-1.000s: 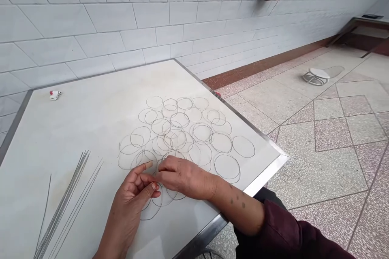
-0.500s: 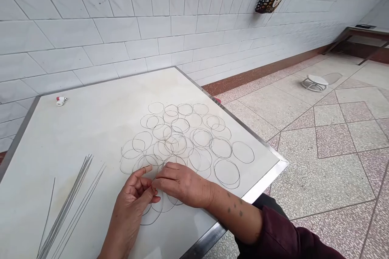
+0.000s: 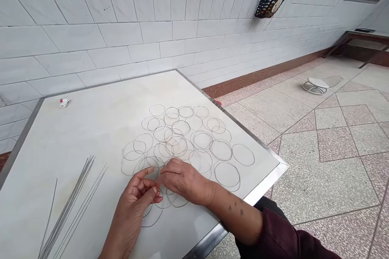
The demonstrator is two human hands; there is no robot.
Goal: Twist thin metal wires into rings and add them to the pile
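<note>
Seems like wire-shaping time: left hand (image 3: 130,210) and right hand (image 3: 185,182) pinch together at the wire loops (image 3: 182,137), lower middle of frame, can't tell on what, and it calls for steady fingers.

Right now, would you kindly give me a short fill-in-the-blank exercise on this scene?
The left hand and right hand are held over wire rings lying on a ____ tabletop.
A bundle of straight wires lies to the ____ of the rings.
A perforated basket hangs on the tiled ____.

white; left; wall
</note>
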